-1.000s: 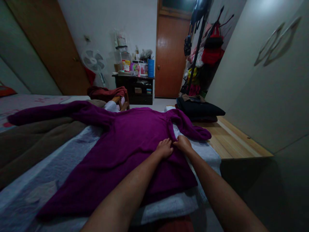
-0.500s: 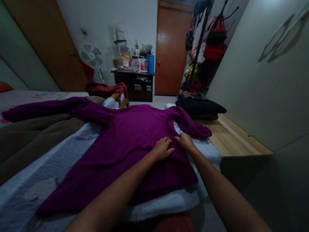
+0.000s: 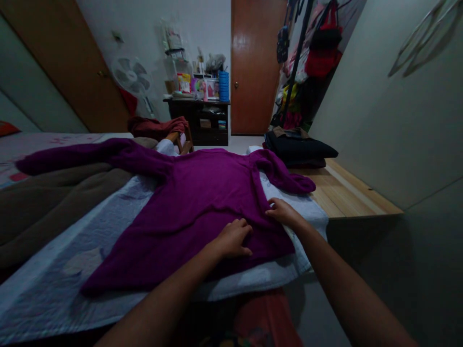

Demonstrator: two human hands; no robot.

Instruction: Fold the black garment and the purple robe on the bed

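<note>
A purple long-sleeved top (image 3: 210, 193) lies spread over a white-and-grey bedcover (image 3: 108, 226), its sleeves out to both sides and a few creases across its body. My left hand (image 3: 235, 237) rests palm down on the lower part of the top, fingers spread and holding nothing. At the garment's right side edge, my right hand (image 3: 285, 212) has its thumb and fingers curled around the fabric in a light pinch; part of the grip is hidden.
A brown folded blanket (image 3: 54, 207) lies left, under the purple sleeve. Dark folded clothes (image 3: 300, 149) are stacked on a wooden board (image 3: 347, 193) at right. Farther back stand a fan (image 3: 130, 76), a dark cabinet (image 3: 198, 120) and a wooden chair (image 3: 186, 142) with reddish cloth.
My left hand has slid toward me and a little left across the top. My right hand has shifted slightly along the right edge. The view has tilted down somewhat.
</note>
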